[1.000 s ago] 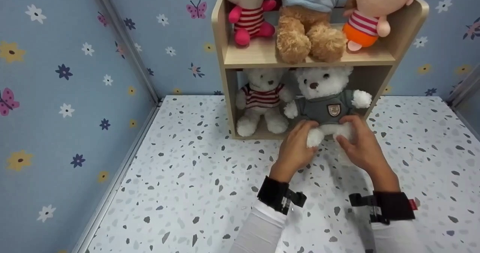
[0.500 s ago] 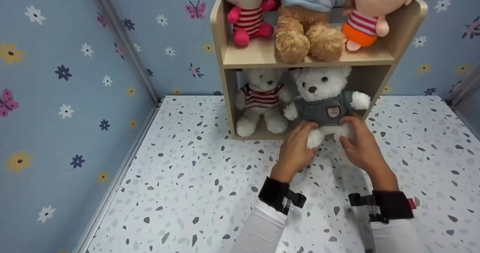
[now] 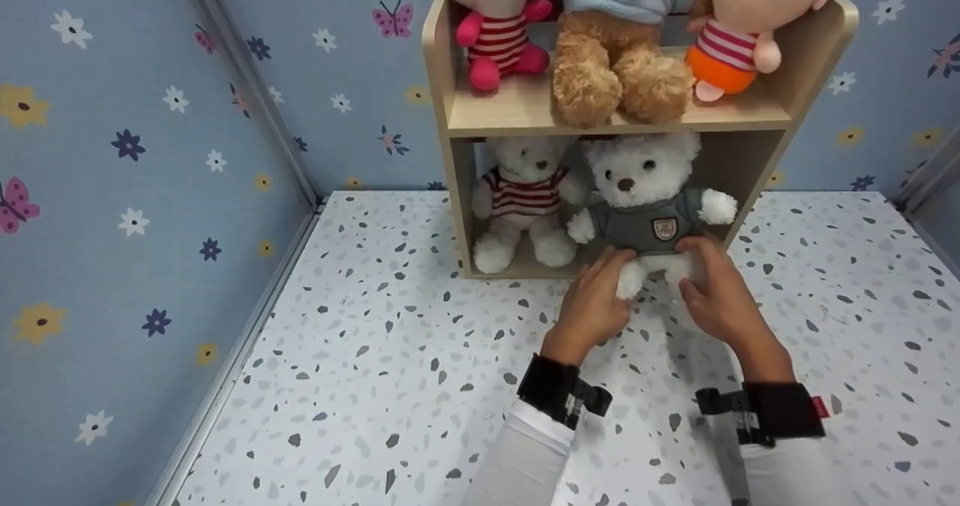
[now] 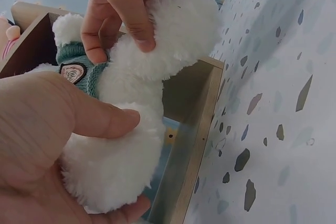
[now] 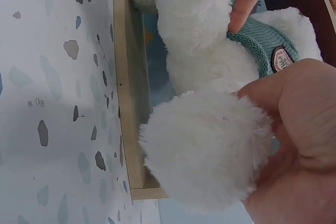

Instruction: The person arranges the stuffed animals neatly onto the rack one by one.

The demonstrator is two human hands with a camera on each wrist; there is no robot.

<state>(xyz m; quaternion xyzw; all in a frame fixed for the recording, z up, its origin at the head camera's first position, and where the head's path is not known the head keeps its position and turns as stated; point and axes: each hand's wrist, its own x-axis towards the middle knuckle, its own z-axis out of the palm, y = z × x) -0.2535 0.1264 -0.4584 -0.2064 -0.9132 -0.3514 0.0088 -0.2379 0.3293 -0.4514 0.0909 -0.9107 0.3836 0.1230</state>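
A white teddy bear [image 3: 637, 225] in a grey-green sweater with a badge sits in the lower right part of the wooden shelf [image 3: 622, 128]. My left hand [image 3: 592, 303] grips the leg on the bear's left-hand side as I see it; in the left wrist view, its thumb presses across the white fur [image 4: 113, 169]. The other leg is held by my right hand [image 3: 724, 288], whose thumb and fingers lie around it in the right wrist view, where the furry foot [image 5: 207, 150] hides some fingers. Both feet point out past the shelf's front edge.
Beside the bear, on the lower level, sits another white bear [image 3: 525, 199] in a red-striped shirt. Above are a striped doll [image 3: 501, 45], a brown bear [image 3: 622, 64] and an orange-bottomed doll [image 3: 724, 56]. A speckled white surface [image 3: 375, 356] lies in front; a flowered wall [image 3: 150, 191] stands left.
The grey-sweatered bear has shifted slightly down and to the left, its head and raised arm lower than before. Both hands have stayed on its legs with only small movements.
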